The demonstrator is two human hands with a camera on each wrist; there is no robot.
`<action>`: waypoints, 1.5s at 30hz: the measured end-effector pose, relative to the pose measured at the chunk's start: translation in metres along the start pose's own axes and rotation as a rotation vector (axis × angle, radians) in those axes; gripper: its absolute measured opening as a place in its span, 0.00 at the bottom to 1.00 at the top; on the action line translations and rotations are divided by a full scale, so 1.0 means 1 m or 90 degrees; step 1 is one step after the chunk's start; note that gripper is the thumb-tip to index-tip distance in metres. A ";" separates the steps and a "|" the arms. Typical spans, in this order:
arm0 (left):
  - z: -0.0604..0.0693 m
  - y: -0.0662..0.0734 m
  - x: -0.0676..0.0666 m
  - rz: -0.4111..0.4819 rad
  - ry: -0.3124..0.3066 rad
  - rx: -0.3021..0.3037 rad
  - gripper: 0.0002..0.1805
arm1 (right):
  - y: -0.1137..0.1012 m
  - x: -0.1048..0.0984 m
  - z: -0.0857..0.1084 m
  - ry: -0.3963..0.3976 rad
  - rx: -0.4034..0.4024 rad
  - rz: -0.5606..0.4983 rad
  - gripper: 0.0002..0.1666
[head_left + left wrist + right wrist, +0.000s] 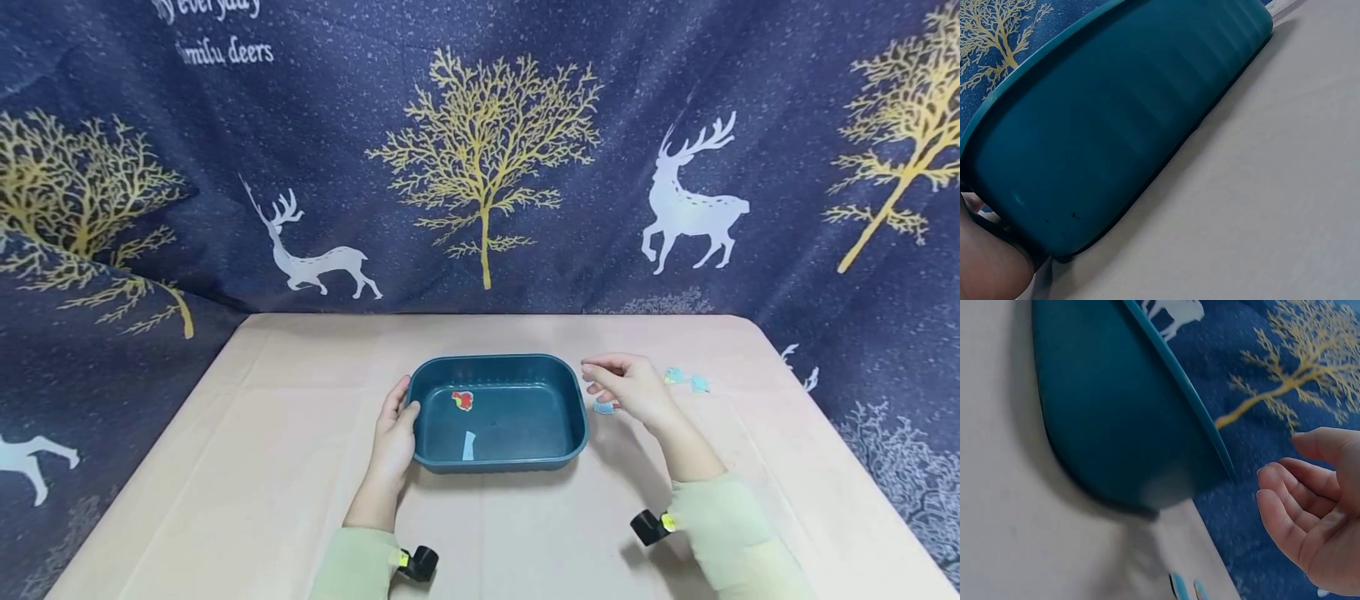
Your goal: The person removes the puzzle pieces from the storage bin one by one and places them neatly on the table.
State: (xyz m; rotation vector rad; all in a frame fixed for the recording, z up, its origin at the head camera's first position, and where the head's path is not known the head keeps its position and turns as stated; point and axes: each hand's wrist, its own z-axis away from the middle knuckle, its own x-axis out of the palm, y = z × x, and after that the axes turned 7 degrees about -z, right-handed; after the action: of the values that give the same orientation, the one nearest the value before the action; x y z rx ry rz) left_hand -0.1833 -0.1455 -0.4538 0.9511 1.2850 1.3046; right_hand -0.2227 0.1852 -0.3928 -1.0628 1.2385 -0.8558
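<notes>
A dark teal plastic tub (497,463) stands on the table, its outer wall (1116,106) filling much of the left wrist view. My left hand (393,433) grips its left side, with the thumb at the rim and the fingers outside. Inside lie a small red and yellow flat piece (463,401) and a light blue strip (468,446). Just off the tub's right rim hovers my right hand (628,390), fingers loosely bent. The right wrist view shows a gap between thumb and fingers, with nothing held. Below that hand lies a blue and red piece (603,407).
Two light blue flat pieces (700,383) lie farther right on the pale cloth-covered table (247,467). Behind the table hangs a dark blue curtain (322,192) printed with deer and trees. Both sleeves carry black wrist cameras (422,564).
</notes>
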 end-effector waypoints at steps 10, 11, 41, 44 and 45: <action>-0.002 -0.001 0.003 0.013 0.000 -0.003 0.27 | -0.017 0.036 -0.011 -0.083 -0.037 -0.004 0.23; -0.002 -0.001 0.003 0.012 0.000 -0.002 0.27 | -0.017 0.039 -0.012 -0.091 -0.042 0.003 0.23; -0.002 0.000 0.004 0.008 0.009 0.002 0.27 | -0.004 0.131 -0.019 -0.237 -0.107 0.196 0.15; -0.002 0.000 0.003 0.013 0.011 0.004 0.27 | -0.003 0.135 -0.020 -0.262 -0.131 0.247 0.14; -0.001 0.000 0.002 0.015 0.010 0.003 0.27 | -0.003 0.137 -0.020 -0.266 -0.141 0.265 0.13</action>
State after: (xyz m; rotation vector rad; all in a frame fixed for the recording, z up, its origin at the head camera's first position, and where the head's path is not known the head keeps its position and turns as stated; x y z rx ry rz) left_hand -0.1850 -0.1436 -0.4544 0.9647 1.2930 1.3298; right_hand -0.2213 0.0528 -0.4319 -1.0405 1.1517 -0.1665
